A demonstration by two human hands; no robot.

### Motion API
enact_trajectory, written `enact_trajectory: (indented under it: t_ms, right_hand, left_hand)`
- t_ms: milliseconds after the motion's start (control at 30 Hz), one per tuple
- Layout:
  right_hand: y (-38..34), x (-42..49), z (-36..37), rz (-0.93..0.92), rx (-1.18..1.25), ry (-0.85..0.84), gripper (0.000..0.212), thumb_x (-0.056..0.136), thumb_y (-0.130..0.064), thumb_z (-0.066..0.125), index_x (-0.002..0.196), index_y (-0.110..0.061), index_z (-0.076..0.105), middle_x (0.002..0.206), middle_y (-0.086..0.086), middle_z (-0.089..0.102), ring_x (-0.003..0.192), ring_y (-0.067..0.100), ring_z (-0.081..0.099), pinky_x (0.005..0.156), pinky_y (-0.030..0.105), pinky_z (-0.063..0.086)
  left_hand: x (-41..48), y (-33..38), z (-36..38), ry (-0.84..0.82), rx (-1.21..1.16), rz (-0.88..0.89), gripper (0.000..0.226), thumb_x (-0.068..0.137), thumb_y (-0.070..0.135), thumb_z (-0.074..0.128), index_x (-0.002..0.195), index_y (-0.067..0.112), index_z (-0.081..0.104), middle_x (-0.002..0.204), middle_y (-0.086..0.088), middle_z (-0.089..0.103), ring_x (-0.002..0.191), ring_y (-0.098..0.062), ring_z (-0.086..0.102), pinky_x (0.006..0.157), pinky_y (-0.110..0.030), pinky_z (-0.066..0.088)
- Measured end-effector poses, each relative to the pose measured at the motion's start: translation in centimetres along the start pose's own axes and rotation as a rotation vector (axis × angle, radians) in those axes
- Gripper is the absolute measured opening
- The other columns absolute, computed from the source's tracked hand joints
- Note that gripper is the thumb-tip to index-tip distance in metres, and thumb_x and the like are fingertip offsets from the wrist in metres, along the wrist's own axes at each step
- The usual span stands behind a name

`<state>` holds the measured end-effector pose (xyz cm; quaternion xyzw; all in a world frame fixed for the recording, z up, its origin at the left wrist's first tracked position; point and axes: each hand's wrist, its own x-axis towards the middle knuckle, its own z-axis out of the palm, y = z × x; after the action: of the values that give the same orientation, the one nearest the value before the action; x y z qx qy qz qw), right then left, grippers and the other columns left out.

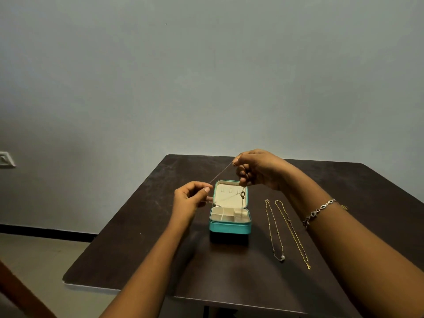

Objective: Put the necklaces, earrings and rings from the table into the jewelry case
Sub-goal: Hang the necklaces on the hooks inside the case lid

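Your left hand (190, 199) and right hand (259, 171) each pinch one thin necklace (220, 172), stretched above the open jewelry case (229, 227) on the bench (160, 249); let an end slip and it'll tangle, or its pendant (242, 194) could snag inside the lid (229, 186)

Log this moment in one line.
left hand, right hand: pinch chain over open case | pearl necklace, gold necklace: on table, right of case

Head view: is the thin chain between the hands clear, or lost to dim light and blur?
Head view: dim, soft light, no glare; the thin pale metal chain shows faintly against the grey wall and nearly vanishes over the open teal jewelry case.
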<state>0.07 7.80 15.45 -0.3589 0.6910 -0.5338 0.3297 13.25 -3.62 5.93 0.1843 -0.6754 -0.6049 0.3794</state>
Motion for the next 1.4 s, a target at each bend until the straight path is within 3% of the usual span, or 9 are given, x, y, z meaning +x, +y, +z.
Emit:
enact_trajectory:
  t_ms: [133, 333, 500, 733, 833, 1000, 1167, 1300, 1400]
  right_hand:
    - [0.1, 0.0, -1.0, -0.003, -0.041, 0.027, 0.014, 0.091, -0.008, 0.048, 0.079, -0.009, 0.054, 0.059, 0.004, 0.043, 0.051, 0.014, 0.042, 0.054, 0.024, 0.046]
    - [0.4, 0.1, -2.4, -0.012, -0.047, 0.037, 0.013, 0.088, -0.005, 0.054, 0.077, -0.009, 0.059, 0.062, 0.004, 0.044, 0.051, 0.013, 0.040, 0.053, 0.023, 0.046]
    - [0.8, -0.5, -3.6, -0.016, -0.047, 0.037, 0.010, 0.087, -0.001, 0.055, 0.081, -0.008, 0.058, 0.062, 0.005, 0.048, 0.051, 0.013, 0.042, 0.048, 0.021, 0.047]
    - [1.8, -1.6, -5.0, 0.030, -0.031, 0.034, 0.018, 0.079, 0.006, 0.061, 0.087, -0.010, 0.058, 0.070, 0.005, 0.057, 0.060, 0.015, 0.056, 0.054, 0.023, 0.053]
    - [2.3, -2.0, -5.4, 0.038, 0.053, 0.051, 0.025, 0.079, 0.014, 0.055, 0.089, -0.008, 0.058, 0.073, 0.007, 0.057, 0.066, 0.017, 0.061, 0.056, 0.026, 0.057]
    - [3.4, -2.5, -5.4, 0.020, 0.156, 0.060, 0.033, 0.080, 0.022, 0.045, 0.092, -0.006, 0.057, 0.072, 0.008, 0.053, 0.066, 0.016, 0.059, 0.060, 0.030, 0.058]
    - [4.8, -3.1, -4.0, 0.005, 0.274, 0.006, 0.031, 0.079, 0.020, 0.048, 0.096, -0.004, 0.058, 0.071, 0.008, 0.051, 0.059, 0.013, 0.059, 0.061, 0.031, 0.059]
    - [5.7, -4.0, -2.9, 0.017, 0.114, -0.116, 0.026, 0.079, 0.010, 0.058, 0.102, -0.002, 0.062, 0.082, 0.010, 0.062, 0.067, 0.011, 0.060, 0.053, 0.020, 0.050]
    - [6.1, -4.4, -2.0, 0.068, -0.046, -0.176, 0.017, 0.078, 0.004, 0.064, 0.093, -0.003, 0.068, 0.090, 0.011, 0.067, 0.067, 0.009, 0.056, 0.049, 0.017, 0.041]
  left_hand:
    - [0.4, 0.8, -0.8, 0.081, -0.060, -0.009, 0.013, 0.088, 0.001, 0.054, 0.084, 0.010, 0.064, 0.073, -0.007, 0.064, 0.058, -0.005, 0.065, 0.059, -0.018, 0.054]
    - [1.1, 1.7, -2.1, 0.222, -0.178, -0.065, 0.016, 0.090, 0.004, 0.052, 0.083, 0.013, 0.063, 0.048, 0.005, 0.063, 0.049, -0.006, 0.063, 0.058, -0.024, 0.057]
    - [1.4, 2.5, -3.0, 0.260, -0.245, -0.081, 0.013, 0.088, 0.004, 0.055, 0.082, 0.010, 0.064, 0.046, 0.004, 0.053, 0.041, -0.004, 0.052, 0.050, -0.022, 0.055]
    - [1.1, 3.8, -3.4, 0.137, -0.185, -0.197, 0.005, 0.083, 0.010, 0.063, 0.084, 0.009, 0.067, 0.058, 0.000, 0.059, 0.043, -0.006, 0.049, 0.056, -0.024, 0.051]
    - [1.0, 3.9, -3.4, 0.058, -0.158, -0.251, 0.005, 0.081, 0.012, 0.064, 0.084, 0.009, 0.067, 0.053, 0.003, 0.058, 0.038, -0.004, 0.045, 0.050, -0.021, 0.049]
    - [0.7, 4.5, -2.9, -0.004, -0.211, -0.282, 0.009, 0.086, 0.013, 0.058, 0.082, 0.011, 0.065, 0.038, 0.007, 0.040, 0.031, -0.003, 0.031, 0.050, -0.020, 0.045]
    - [0.8, 5.6, -2.6, -0.057, -0.370, -0.289, 0.014, 0.090, 0.016, 0.052, 0.082, 0.011, 0.063, 0.033, 0.007, 0.031, 0.026, -0.003, 0.024, 0.045, -0.016, 0.045]
    - [0.6, 6.7, -2.5, -0.073, -0.441, -0.263, 0.014, 0.091, 0.016, 0.050, 0.082, 0.012, 0.061, 0.034, 0.006, 0.034, 0.026, -0.004, 0.026, 0.044, -0.015, 0.044]
    - [0.3, 7.3, -2.2, -0.073, -0.463, -0.236, 0.014, 0.090, 0.016, 0.051, 0.082, 0.012, 0.061, 0.037, 0.006, 0.039, 0.030, -0.005, 0.032, 0.045, -0.017, 0.046]
